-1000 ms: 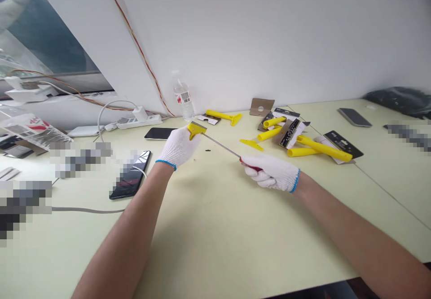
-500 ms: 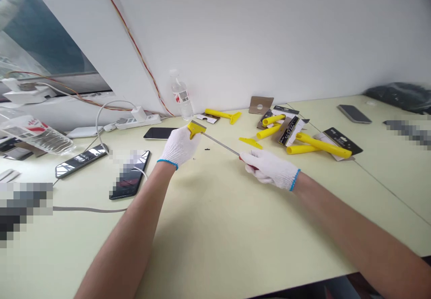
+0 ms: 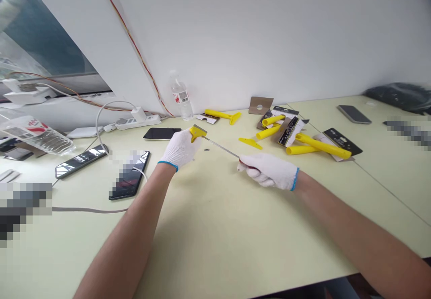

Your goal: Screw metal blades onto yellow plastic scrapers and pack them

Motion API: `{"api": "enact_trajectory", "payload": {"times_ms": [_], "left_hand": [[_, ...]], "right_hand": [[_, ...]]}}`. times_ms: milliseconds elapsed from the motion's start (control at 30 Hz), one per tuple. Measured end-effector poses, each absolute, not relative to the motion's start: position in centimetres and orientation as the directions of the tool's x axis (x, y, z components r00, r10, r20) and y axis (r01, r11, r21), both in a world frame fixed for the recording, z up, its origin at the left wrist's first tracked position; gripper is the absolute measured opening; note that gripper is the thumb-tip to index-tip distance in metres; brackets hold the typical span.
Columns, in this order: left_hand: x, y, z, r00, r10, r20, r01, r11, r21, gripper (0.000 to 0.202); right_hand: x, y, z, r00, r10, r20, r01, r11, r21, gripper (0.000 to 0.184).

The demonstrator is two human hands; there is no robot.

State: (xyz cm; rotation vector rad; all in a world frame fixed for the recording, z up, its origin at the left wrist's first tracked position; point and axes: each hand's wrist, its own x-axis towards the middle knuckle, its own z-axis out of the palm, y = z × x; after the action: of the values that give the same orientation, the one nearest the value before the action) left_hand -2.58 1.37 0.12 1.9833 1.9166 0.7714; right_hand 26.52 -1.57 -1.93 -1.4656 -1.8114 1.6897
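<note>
Over desk, mid-view: scraper (image 3: 220,147) held across body in both hands, seems clear of desk; steel shaft, yellow head (image 3: 197,132), red grip (image 3: 241,161).
Long axis: head far-left, grip near-right, shaft bare between hands, slight tilt down toward head side of view.
L hand (image 3: 180,149): white knit glove, blue cuff; fingers closed on yellow head, nearer hand to that end.
R hand (image 3: 269,171): same glove; fingers curled shut on red grip, grip mostly hidden, nearer hand to that end.
Behind scraper: water bottle (image 3: 182,99), black phone (image 3: 161,134), power strip (image 3: 134,122) w/ white plug (image 3: 138,113).
Left of scraper: phone (image 3: 81,161), cracked-look phone w/ cable (image 3: 129,182), blurred patches, can't tell what.
Right of scraper: yellow-handled tools (image 3: 323,146) on card packs (image 3: 340,142), grey phone (image 3: 353,114) further off.
Surface: pale green desk (image 3: 218,245), bits of black debris just under shaft.
Room: white wall (image 3: 269,43), red-yellow wire (image 3: 134,43), window (image 3: 40,34) far left of scraper.
</note>
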Motion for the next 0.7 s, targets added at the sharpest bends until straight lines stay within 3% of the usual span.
{"api": "enact_trajectory", "payload": {"times_ms": [67,100,167,233,333,400,467,567,633,700], "left_hand": [[-2.9,1.7,0.0,-0.047,0.983,0.176,0.869,-0.047,0.493,0.028],[-3.0,1.8,-0.1,-0.075,0.983,0.168,0.877,-0.015,0.480,0.027],[-3.1,2.1,-0.3,-0.116,0.979,0.166,0.877,0.022,0.479,0.025],[-3.0,2.3,-0.5,-0.132,0.976,0.171,0.872,0.033,0.488,0.024],[-2.9,2.3,-0.6,-0.137,0.975,0.175,0.870,0.034,0.491,0.026],[-2.9,2.2,-0.6,-0.133,0.975,0.177,0.872,0.030,0.489,0.027],[-2.9,2.1,-0.6,-0.123,0.977,0.176,0.875,0.023,0.484,0.027],[-3.1,2.1,-0.4,-0.110,0.978,0.179,0.880,0.012,0.474,0.027],[-3.2,2.2,-0.3,-0.109,0.976,0.187,0.884,0.009,0.467,0.027],[-3.3,2.2,-0.3,-0.110,0.975,0.194,0.886,0.007,0.464,0.027]], "right_hand": [[26.7,-1.2,-1.9,-0.542,0.658,-0.523,0.332,-0.404,-0.853,0.040],[26.7,-1.1,-2.0,-0.534,0.666,-0.520,0.308,-0.419,-0.854,0.036],[26.3,-1.4,-2.6,-0.404,0.808,-0.428,0.382,-0.276,-0.882,0.034],[25.7,-1.8,-3.3,-0.240,0.955,-0.175,0.583,-0.003,-0.813,0.031],[25.2,-2.5,-4.0,-0.198,0.958,0.209,0.810,0.280,-0.515,0.030],[25.2,-2.6,-4.0,-0.218,0.936,0.277,0.844,0.323,-0.428,0.033],[25.4,-2.5,-3.5,-0.242,0.953,0.183,0.790,0.303,-0.533,0.038],[25.8,-2.1,-2.5,-0.354,0.902,-0.248,0.508,-0.037,-0.861,0.047],[25.9,-2.0,-2.0,-0.428,0.792,-0.436,0.327,-0.314,-0.891,0.044],[25.8,-2.0,-2.0,-0.398,0.793,-0.461,0.293,-0.366,-0.883,0.037]]}}
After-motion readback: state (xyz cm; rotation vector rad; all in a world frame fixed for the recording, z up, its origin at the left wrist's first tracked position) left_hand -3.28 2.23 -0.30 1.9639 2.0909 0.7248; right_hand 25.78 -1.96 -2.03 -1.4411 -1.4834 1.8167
